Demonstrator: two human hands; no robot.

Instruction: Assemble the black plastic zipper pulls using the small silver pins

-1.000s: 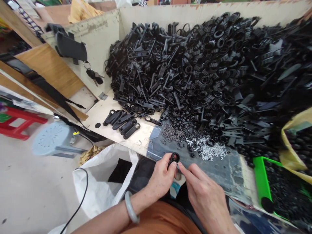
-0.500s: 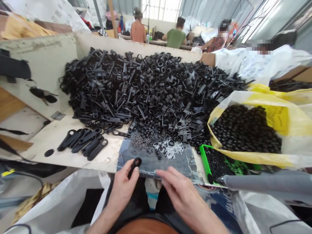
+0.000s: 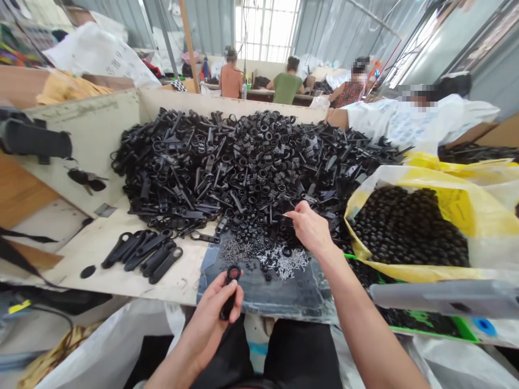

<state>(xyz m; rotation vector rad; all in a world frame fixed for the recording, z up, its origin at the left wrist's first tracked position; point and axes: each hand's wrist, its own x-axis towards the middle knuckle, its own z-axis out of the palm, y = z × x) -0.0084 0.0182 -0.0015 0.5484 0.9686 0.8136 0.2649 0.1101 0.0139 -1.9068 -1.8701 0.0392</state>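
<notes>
- No text, brand or number can be read;
- white sack (image 3: 101, 54), upper left: a line of printed characters, too blurred to make out;
- yellow-and-white bag (image 3: 488, 208), right: faint marks on its yellow part, illegible

Parts pile (image 3: 243, 167) behind pins (image 3: 288, 263), bag (image 3: 492, 221) at right

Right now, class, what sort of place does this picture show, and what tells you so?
Probably an assembly workshop: a heap of black plastic parts covers much of the workbench, loose silver pins lie in front of it, and several people are visible beyond.
</notes>
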